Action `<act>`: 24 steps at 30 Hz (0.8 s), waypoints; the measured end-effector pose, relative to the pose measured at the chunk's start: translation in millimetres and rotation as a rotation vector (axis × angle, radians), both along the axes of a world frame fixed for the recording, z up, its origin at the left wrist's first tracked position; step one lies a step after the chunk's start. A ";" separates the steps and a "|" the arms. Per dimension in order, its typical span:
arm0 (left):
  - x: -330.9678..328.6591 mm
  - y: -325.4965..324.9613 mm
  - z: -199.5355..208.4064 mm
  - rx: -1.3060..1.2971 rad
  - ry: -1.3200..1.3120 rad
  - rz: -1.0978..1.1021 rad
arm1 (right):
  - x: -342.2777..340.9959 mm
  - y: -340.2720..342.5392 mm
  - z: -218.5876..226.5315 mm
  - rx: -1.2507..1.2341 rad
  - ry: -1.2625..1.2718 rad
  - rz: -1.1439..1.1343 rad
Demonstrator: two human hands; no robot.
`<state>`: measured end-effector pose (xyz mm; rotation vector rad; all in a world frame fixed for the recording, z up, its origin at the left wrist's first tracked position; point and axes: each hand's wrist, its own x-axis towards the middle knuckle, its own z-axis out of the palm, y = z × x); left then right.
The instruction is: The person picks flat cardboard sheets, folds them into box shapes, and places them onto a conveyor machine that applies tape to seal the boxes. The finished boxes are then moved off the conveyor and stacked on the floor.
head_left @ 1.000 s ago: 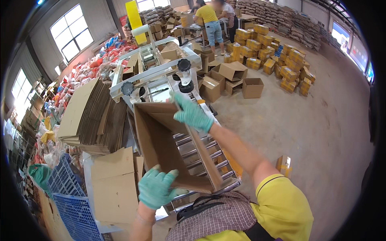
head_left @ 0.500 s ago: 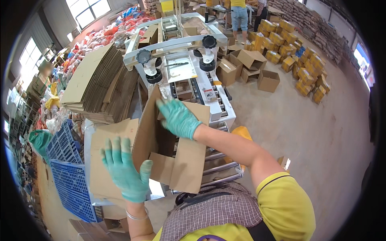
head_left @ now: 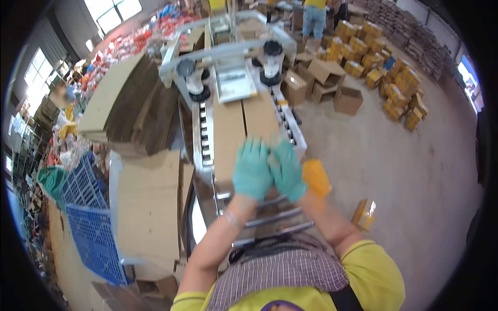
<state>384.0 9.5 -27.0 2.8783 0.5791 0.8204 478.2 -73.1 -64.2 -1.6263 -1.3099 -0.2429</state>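
A cardboard carton [head_left: 229, 127] lies on the roller conveyor, its top flaps folded down with a dark seam running between them. Its far end sits beneath the head of the box sealing machine [head_left: 236, 85]. My left hand [head_left: 252, 170], in a green glove, rests flat on the near end of the carton with its fingers pointing forward. Right beside it my right hand [head_left: 288, 170], gloved alike, lies on the right part of that end, fingers stretched and slightly blurred. Neither hand grips anything.
Flat cardboard sheets [head_left: 148, 202] and a taller stack of them [head_left: 116, 98] stand at the left, by a blue plastic crate [head_left: 96, 238]. Metal rollers [head_left: 275, 217] run before me. Open cartons [head_left: 324, 78] and yellow-taped boxes [head_left: 404, 88] lie right; a person stands far back.
The open carton has been set upright, its flaps folded down, and moved forward under the machine. Both my hands have come together on its near end.
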 end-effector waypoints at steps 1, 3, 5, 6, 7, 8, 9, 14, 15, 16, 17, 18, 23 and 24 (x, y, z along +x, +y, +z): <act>5.7 8.9 3.9 -0.006 0.006 0.021 | 10.9 11.2 13.8 0.090 0.042 0.097; -14.8 6.7 11.2 -0.069 -0.133 0.020 | 25.6 18.3 10.7 0.075 0.211 -0.071; -56.5 21.8 12.5 0.004 -0.196 0.071 | 41.7 -0.8 15.2 0.130 0.037 -0.202; -90.5 39.9 0.1 0.062 -0.260 0.118 | 45.3 -14.6 13.4 0.101 0.160 -0.214; -133.1 74.2 -29.4 0.087 -0.221 0.245 | 39.8 -25.2 3.9 0.020 0.292 -0.193; -167.7 83.4 -16.3 -0.048 -0.130 0.452 | 36.8 -37.1 -8.5 -0.066 0.425 -0.195; -251.2 138.3 -82.1 0.317 -0.078 0.657 | 23.4 -38.9 -20.9 -0.202 0.553 -0.135; -541.6 190.8 -166.9 -0.106 0.473 1.556 | -77.7 -5.8 -124.7 -0.549 0.503 0.505; -579.3 185.1 -183.4 -0.258 0.371 1.589 | -103.2 4.5 -136.8 -0.630 0.725 0.578; -564.5 186.4 -184.6 -0.309 0.351 1.597 | -120.3 12.5 -113.8 -0.734 0.729 0.610; -531.6 184.3 -169.9 -0.357 0.333 1.584 | -131.2 24.9 -153.4 -0.713 0.879 0.681; -517.7 175.9 -154.8 -0.373 0.353 1.570 | -149.0 40.9 -133.9 -0.895 1.305 0.654; -477.3 118.5 -129.7 -0.398 0.263 1.300 | -201.7 122.1 -147.9 -0.854 1.171 0.478; -481.3 110.8 -146.1 -0.384 0.153 1.232 | -193.0 136.4 -166.2 -0.781 0.955 0.400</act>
